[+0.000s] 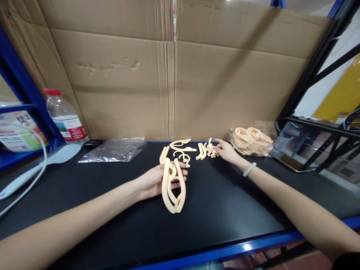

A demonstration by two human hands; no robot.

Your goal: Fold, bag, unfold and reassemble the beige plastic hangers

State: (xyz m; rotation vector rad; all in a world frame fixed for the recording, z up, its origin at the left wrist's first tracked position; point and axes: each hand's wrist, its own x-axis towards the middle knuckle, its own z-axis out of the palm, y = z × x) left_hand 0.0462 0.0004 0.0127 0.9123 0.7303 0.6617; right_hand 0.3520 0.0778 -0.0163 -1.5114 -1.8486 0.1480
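My left hand (152,182) is closed around a cream plastic folding hanger (182,189), held up over the black tabletop with its arms folded together and its joined end towards me. The palm and most fingers are behind the hanger. Further back on the right, my right hand (227,152) reaches to a small heap of cream hooks (210,149). Its index finger and thumb are apart at the heap's edge, and I see nothing held between them. Just left of the heap lie several curved hanger arms (201,151). Behind my left hand are more loose hanger parts (180,146).
A clear bag of cream hanger parts (250,140) stands at the back right beside a clear plastic box (289,146). On the left are an empty plastic bag (115,149), a water bottle (66,120), a hairbrush (60,154) and a white cable (42,168). Cardboard (126,82) walls the back.
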